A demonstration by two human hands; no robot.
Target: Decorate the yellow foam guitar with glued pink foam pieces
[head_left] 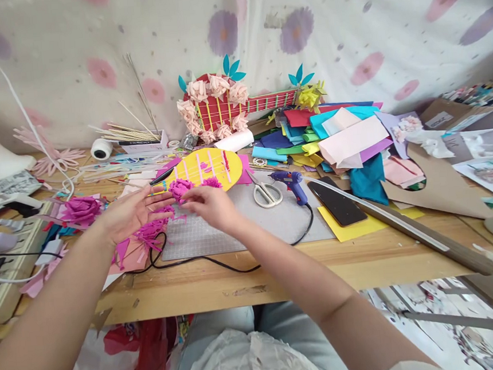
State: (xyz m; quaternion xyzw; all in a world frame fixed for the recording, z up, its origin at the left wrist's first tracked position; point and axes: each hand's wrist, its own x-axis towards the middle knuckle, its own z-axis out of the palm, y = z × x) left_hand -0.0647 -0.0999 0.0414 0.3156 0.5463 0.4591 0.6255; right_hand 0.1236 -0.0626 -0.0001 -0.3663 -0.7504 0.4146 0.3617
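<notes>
My left hand (129, 214) is palm up with its fingers stretched out, beside a magenta paper flower (180, 189). The fingertips of my right hand (213, 206) are pinched together at that flower's lower right edge. Just behind lies a yellow oval paper piece (222, 173) with pale pink strips across it. A second magenta flower (212, 182) shows at its front edge, partly behind my right hand. Under my left hand is a pile of magenta paper fringe (152, 233). A grey cutting mat (242, 234) lies beneath my right hand.
White-handled scissors (267, 194), a blue glue gun (292, 185) and a phone (337, 200) lie to the right. The gun's black cord (219, 262) runs along the front. A red paper guitar (222, 109) stands behind. Coloured paper (355, 141) is piled right; a power strip (5, 287) sits left.
</notes>
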